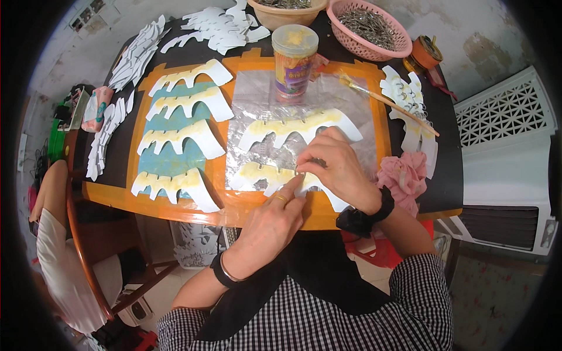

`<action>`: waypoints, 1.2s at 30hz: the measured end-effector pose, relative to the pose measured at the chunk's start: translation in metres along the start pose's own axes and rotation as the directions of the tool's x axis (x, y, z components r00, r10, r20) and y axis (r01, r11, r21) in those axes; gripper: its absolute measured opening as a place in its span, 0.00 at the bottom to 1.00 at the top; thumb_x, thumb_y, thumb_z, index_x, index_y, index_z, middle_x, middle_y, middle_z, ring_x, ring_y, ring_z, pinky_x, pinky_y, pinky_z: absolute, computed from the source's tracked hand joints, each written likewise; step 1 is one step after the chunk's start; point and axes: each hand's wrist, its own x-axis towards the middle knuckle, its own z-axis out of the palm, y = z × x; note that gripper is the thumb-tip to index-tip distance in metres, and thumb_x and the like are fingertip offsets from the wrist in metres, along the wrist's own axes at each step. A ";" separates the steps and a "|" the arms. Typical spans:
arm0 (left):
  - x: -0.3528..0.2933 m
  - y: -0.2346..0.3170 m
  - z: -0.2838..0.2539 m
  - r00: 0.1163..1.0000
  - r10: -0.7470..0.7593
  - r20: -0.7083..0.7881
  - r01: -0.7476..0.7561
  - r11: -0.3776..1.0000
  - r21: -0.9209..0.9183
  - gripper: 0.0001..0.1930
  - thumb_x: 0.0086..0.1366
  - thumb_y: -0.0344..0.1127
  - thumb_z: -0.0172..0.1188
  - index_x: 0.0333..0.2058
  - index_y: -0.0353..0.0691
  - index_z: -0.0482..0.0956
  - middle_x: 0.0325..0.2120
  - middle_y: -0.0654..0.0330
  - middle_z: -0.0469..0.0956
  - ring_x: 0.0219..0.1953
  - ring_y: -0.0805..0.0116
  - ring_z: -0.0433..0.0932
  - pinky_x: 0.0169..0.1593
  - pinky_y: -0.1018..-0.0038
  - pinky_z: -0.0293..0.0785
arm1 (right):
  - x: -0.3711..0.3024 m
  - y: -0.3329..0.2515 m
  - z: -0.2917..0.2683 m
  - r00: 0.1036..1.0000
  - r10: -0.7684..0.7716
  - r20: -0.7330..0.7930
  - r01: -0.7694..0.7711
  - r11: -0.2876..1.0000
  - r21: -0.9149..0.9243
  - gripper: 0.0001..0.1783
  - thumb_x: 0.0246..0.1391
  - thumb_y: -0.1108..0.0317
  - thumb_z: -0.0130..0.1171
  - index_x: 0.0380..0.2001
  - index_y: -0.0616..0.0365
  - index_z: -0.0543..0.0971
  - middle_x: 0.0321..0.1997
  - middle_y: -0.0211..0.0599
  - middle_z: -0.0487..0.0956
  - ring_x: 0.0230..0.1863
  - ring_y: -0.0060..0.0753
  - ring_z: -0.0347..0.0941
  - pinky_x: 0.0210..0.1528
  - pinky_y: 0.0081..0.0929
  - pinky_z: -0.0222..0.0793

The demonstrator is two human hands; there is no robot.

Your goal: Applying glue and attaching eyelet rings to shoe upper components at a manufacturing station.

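In front of me, a white scalloped cutout (257, 174) with a yellowish coating along its upper edge lies on the clear plastic sheet. My left hand (270, 219), a ring on one finger, lies over its lower middle with the fingers stretched out and pressing down. My right hand (342, 169) is closed in a pinch just above the same edge. Small dark metal pieces (318, 162) show between its fingers; their exact kind is too small to tell. Just beyond lies a second coated cutout (298, 130), with short marks along its edge.
Several coated cutouts (181, 140) lie in a column on the left. Behind stand a lidded plastic cup (294, 67), a pink basket (370, 29) of metal pieces and a tan bowl (288, 14). A brush (398, 106) and pink cloth (404, 175) lie right. Another person's leg (55, 234) shows at left.
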 end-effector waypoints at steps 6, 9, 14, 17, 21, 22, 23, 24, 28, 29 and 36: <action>0.008 -0.003 -0.015 0.986 -0.153 0.059 0.164 0.926 -0.340 0.17 0.65 0.28 0.57 0.52 0.38 0.69 0.54 0.49 0.75 0.34 0.57 0.83 0.37 0.70 0.78 | -0.001 -0.008 -0.008 0.999 -0.011 -0.041 0.010 1.000 -0.025 0.05 0.49 0.71 0.64 0.31 0.57 0.83 0.33 0.34 0.78 0.41 0.40 0.68 0.47 0.33 0.66; 0.013 -0.005 -0.022 0.953 -0.288 0.098 0.260 0.604 -0.753 0.18 0.70 0.30 0.53 0.56 0.37 0.64 0.54 0.51 0.75 0.28 0.69 0.78 0.31 0.77 0.73 | -0.003 -0.019 -0.020 0.998 0.029 -0.052 -0.027 0.998 0.053 0.06 0.51 0.71 0.64 0.34 0.58 0.82 0.35 0.34 0.78 0.41 0.37 0.71 0.43 0.30 0.68; 0.032 0.005 -0.026 0.897 -0.358 0.259 0.270 -0.019 -0.963 0.24 0.76 0.41 0.45 0.65 0.36 0.61 0.54 0.55 0.74 0.20 0.81 0.64 0.23 0.85 0.60 | -0.008 -0.039 -0.030 0.985 0.148 0.093 -0.172 0.917 0.360 0.10 0.52 0.68 0.66 0.38 0.58 0.82 0.36 0.33 0.78 0.40 0.32 0.74 0.39 0.28 0.69; 0.037 0.011 -0.022 0.898 -0.343 0.276 0.262 -0.088 -0.961 0.25 0.77 0.45 0.42 0.65 0.35 0.61 0.48 0.58 0.75 0.20 0.82 0.63 0.21 0.86 0.57 | -0.005 -0.041 -0.032 0.987 0.119 0.113 -0.151 0.923 0.355 0.12 0.51 0.67 0.68 0.39 0.58 0.82 0.37 0.33 0.79 0.38 0.30 0.74 0.38 0.26 0.69; 0.044 0.008 -0.015 0.902 -0.316 0.295 0.274 -0.111 -0.955 0.25 0.77 0.46 0.43 0.64 0.34 0.62 0.37 0.62 0.76 0.19 0.83 0.63 0.21 0.86 0.58 | -0.006 -0.033 -0.036 0.989 0.104 0.107 -0.136 0.920 0.367 0.12 0.49 0.69 0.69 0.38 0.58 0.82 0.37 0.33 0.79 0.34 0.26 0.73 0.35 0.24 0.68; 0.044 0.005 -0.012 0.911 -0.261 0.320 0.272 -0.204 -0.940 0.25 0.77 0.45 0.45 0.64 0.33 0.62 0.39 0.61 0.77 0.21 0.83 0.66 0.21 0.87 0.60 | -0.007 -0.031 -0.037 0.989 0.098 0.107 -0.130 0.923 0.363 0.12 0.49 0.69 0.69 0.38 0.58 0.82 0.37 0.33 0.79 0.34 0.26 0.73 0.35 0.24 0.68; 0.044 0.002 -0.010 0.919 -0.203 0.338 0.272 -0.294 -0.916 0.26 0.76 0.44 0.46 0.64 0.32 0.62 0.41 0.60 0.77 0.24 0.82 0.69 0.22 0.87 0.63 | -0.007 -0.029 -0.038 0.992 0.086 0.096 -0.116 0.917 0.381 0.11 0.48 0.70 0.70 0.37 0.58 0.82 0.35 0.32 0.79 0.32 0.24 0.72 0.34 0.23 0.67; 0.046 0.000 -0.009 0.923 -0.200 0.329 0.264 -0.294 -0.919 0.26 0.76 0.44 0.46 0.64 0.32 0.62 0.41 0.60 0.77 0.24 0.82 0.69 0.22 0.87 0.63 | -0.007 -0.027 -0.040 0.994 0.075 0.083 -0.102 0.912 0.396 0.11 0.48 0.71 0.70 0.36 0.59 0.83 0.34 0.32 0.79 0.31 0.21 0.71 0.33 0.22 0.66; 0.056 0.009 -0.012 0.864 -0.244 0.441 0.318 -0.415 -0.853 0.22 0.75 0.42 0.48 0.59 0.31 0.68 0.38 0.60 0.79 0.27 0.81 0.75 0.25 0.88 0.71 | -0.006 -0.021 -0.050 0.975 0.153 0.161 -0.215 0.835 0.506 0.09 0.50 0.74 0.68 0.35 0.61 0.82 0.33 0.29 0.79 0.31 0.16 0.72 0.34 0.18 0.68; 0.058 0.013 -0.013 0.817 -0.332 0.472 0.325 -0.413 -0.851 0.21 0.75 0.41 0.49 0.57 0.31 0.71 0.38 0.60 0.79 0.28 0.80 0.77 0.25 0.88 0.72 | -0.006 -0.021 -0.053 0.966 0.195 0.172 -0.259 0.754 0.603 0.07 0.51 0.75 0.67 0.35 0.62 0.81 0.33 0.28 0.80 0.33 0.16 0.73 0.36 0.17 0.70; 0.056 0.005 -0.006 0.830 -0.332 0.449 0.352 -0.313 -0.882 0.18 0.74 0.38 0.48 0.55 0.32 0.74 0.33 0.64 0.80 0.24 0.83 0.72 0.23 0.88 0.67 | 0.013 -0.004 -0.085 0.935 0.293 0.200 -0.352 0.704 0.616 0.06 0.54 0.77 0.65 0.35 0.65 0.79 0.34 0.31 0.81 0.38 0.18 0.78 0.43 0.17 0.73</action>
